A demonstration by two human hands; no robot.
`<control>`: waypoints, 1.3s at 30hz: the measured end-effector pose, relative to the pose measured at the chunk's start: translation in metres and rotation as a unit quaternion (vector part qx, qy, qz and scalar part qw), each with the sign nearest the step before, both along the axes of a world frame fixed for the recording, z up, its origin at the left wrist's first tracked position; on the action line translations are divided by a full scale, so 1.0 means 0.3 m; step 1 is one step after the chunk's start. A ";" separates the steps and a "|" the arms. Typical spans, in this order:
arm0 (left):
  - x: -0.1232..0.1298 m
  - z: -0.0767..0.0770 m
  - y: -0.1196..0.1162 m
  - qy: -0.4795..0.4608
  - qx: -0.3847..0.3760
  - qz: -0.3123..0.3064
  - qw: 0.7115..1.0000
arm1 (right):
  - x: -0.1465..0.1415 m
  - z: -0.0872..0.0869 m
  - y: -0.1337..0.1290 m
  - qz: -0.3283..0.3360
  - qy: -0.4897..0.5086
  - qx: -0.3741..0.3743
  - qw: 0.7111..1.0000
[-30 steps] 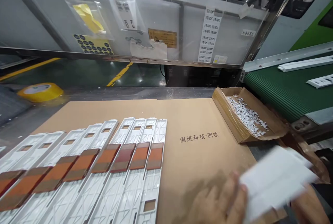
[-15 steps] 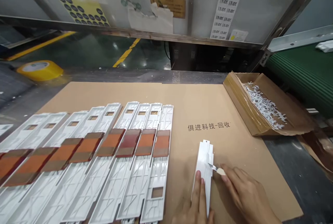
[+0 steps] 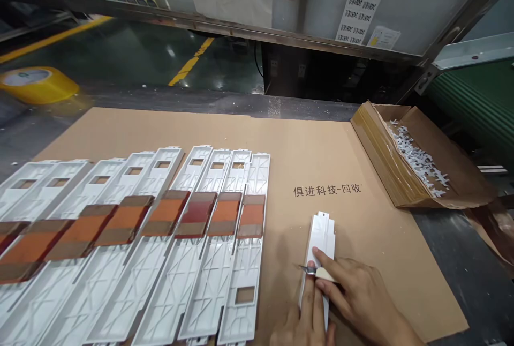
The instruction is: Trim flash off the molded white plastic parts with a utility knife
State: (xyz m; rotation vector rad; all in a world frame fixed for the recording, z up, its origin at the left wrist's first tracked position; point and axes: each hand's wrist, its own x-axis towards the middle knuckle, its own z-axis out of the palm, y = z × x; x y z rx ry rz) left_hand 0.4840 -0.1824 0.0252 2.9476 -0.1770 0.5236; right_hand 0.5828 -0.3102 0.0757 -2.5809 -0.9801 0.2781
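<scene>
A narrow white plastic strip with a stepped top end lies on the cardboard. My left hand holds its lower part, two fingers stretched along the top and the thumb at its right edge. In my right hand is a craft knife with a cream handle. Its thin blade points left, across the strip by my left fingertips. My right index fingertip rests on the strip's face. To the left, several white plastic panels lie side by side, orange-and-brown pieces across them.
A cardboard sheet with printed characters covers the dark table. An open cardboard box holding small white plastic bits stands at the right. A yellow tape roll lies far left. A metal-framed panel hangs across the back.
My right hand has moved left with the craft knife, from the strip's right edge to over the strip and my left fingers. The left hand stays on the strip. The view has tilted slightly down.
</scene>
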 end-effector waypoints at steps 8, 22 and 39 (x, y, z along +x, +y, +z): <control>0.013 0.008 0.039 -0.026 -0.039 -0.032 0.998 | -0.057 0.051 -0.144 -0.148 0.072 0.166 0.972; -0.040 -0.005 -0.015 -0.009 0.017 -0.013 1.000 | 0.012 -0.003 0.032 -0.091 -0.099 -0.074 0.988; -0.015 0.095 0.144 0.197 -0.792 0.035 0.577 | -0.149 0.104 -0.178 -0.331 0.054 0.276 0.901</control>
